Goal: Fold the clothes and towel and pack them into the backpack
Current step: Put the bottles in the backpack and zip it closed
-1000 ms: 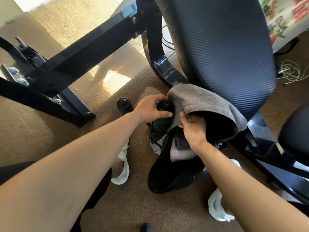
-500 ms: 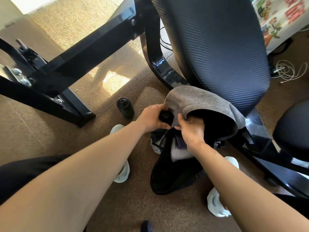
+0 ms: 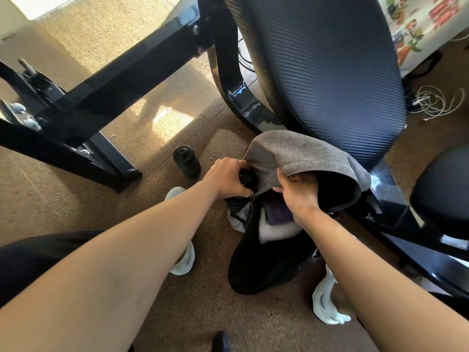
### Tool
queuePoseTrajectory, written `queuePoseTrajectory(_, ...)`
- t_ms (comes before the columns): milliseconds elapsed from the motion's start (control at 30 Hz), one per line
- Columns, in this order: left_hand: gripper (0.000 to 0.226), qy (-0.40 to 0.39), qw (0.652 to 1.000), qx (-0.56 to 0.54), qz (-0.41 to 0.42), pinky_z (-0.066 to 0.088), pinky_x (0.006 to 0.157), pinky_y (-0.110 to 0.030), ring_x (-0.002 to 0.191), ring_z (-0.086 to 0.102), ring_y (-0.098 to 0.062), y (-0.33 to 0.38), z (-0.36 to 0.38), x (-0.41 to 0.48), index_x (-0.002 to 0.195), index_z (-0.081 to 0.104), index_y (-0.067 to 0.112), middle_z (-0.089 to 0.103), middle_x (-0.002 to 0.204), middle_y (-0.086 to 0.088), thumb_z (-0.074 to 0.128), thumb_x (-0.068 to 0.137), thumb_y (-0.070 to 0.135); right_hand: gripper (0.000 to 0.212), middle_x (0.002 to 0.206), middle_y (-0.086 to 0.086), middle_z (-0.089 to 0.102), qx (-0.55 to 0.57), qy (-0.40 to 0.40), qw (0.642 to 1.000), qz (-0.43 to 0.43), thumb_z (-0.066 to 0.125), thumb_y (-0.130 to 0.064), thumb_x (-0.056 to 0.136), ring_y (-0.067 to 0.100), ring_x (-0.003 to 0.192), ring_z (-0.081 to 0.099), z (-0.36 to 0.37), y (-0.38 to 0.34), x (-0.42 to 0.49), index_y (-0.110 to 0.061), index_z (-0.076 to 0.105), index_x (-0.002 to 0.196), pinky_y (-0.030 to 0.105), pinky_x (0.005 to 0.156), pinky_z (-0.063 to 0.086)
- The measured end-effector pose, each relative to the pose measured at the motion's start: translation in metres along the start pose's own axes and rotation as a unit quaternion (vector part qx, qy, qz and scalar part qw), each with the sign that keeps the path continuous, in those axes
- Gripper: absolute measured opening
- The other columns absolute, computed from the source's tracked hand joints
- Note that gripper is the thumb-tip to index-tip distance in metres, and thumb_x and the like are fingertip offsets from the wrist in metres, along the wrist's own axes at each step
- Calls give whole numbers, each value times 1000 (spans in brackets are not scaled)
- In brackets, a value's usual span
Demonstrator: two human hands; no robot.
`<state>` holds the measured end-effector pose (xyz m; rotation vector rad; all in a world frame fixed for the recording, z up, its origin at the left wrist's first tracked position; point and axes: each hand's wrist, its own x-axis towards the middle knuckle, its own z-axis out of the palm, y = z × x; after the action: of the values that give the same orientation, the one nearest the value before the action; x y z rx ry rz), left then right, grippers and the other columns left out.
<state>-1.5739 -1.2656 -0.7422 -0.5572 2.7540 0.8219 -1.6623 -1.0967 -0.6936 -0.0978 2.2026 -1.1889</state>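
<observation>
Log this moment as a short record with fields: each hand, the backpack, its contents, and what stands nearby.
left hand: grips the top of a dark bottle at the backpack's side
right hand: pinches the grey flap and holds it up
backpack: on the floor, open, at the foot of the chair
contents: folded clothes, white and purple, showing in the opening
nearby: second bottle, upright on the floor, apart from the backpack
</observation>
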Motion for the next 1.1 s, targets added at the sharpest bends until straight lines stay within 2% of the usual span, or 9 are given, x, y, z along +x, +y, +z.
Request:
queuePoseTrajectory(133, 78, -20, 999, 3, 29, 50, 93, -35, 115, 63, -24, 2, -1, -2, 129, 63, 25, 65, 126, 1, 81, 63, 62, 34, 108, 15, 73, -105, -19, 992, -67, 65, -37, 95, 33, 109, 67, 1, -9, -2, -4, 72, 101, 49, 99, 52)
queuePoseTrajectory(200, 91, -43, 997, 38, 56, 50, 100, -39, 123, 57, -25, 2, 0, -5, 136, 57, 22, 58, 134, 0, 81, 60, 67, 48, 126, 13, 69, -101, -7, 990, -96, 71, -44, 91, 26, 123, 61, 6, -19, -6, -6, 69, 120, 41, 109, 45)
queuePoseTrajectory(267, 88, -39, 996, 52, 66, 47, 103, -40, 124, 54, -28, 1, 1, -8, 140, 55, 22, 55, 136, -3, 83, 65, 59, 57, 134, 12, 65, -53, -5, 995, -89, 72, -46, 89, 24, 130, 57, 11, -28, -8, -5, 64, 129, 36, 113, 41)
queuePoseTrajectory(367, 77, -16, 998, 24, 54, 47, 100, -39, 118, 58, -29, -5, 4, -11, 138, 58, 23, 56, 133, -3, 83, 70, 51, 43, 127, 11, 68, 58, 19, 997, -54, 74, -35, 91, 22, 124, 61, 15, -33, -11, -4, 67, 120, 33, 110, 44)
queuePoseTrajectory(467, 80, -14, 1000, -18, 6, 47, 101, -42, 118, 59, -27, -17, 6, -10, 141, 57, 26, 59, 129, 0, 83, 71, 54, 17, 105, 2, 71, 128, 56, 990, -31, 76, -30, 90, 17, 107, 68, 13, -32, -12, -17, 68, 97, 35, 103, 51)
queuePoseTrajectory(600, 79, -12, 998, -47, -29, 45, 104, -41, 123, 57, -26, -24, 12, -5, 141, 57, 27, 63, 130, 0, 84, 71, 51, 9, 95, -7, 71, 184, 61, 981, -20, 77, -23, 90, 7, 92, 69, 15, -31, -14, -18, 69, 93, 27, 92, 53)
queuePoseTrajectory(867, 74, -6, 999, 38, 5, 53, 78, -36, 95, 67, -28, -9, 12, 4, 121, 64, 15, 64, 108, -3, 83, 64, 57, 30, 112, 2, 72, 126, 48, 991, -13, 75, -33, 91, 19, 111, 68, 11, -35, -8, -11, 70, 111, 37, 103, 53)
queuePoseTrajectory(967, 72, -69, 990, 73, 96, 53, 87, -39, 105, 64, -28, -6, 5, 7, 128, 61, 15, 60, 120, -4, 82, 68, 49, 52, 130, 9, 68, 79, 46, 996, -22, 73, -42, 90, 22, 124, 62, 9, -34, -6, -5, 65, 126, 39, 110, 46)
queuePoseTrajectory(1100, 72, -159, 951, 175, 197, 44, 101, -38, 122, 56, -26, -8, -19, 11, 140, 53, 18, 55, 137, -4, 82, 76, 32, 48, 129, 10, 68, 76, 44, 996, -29, 73, -38, 91, 22, 124, 62, 7, -34, -7, -4, 66, 124, 39, 111, 46)
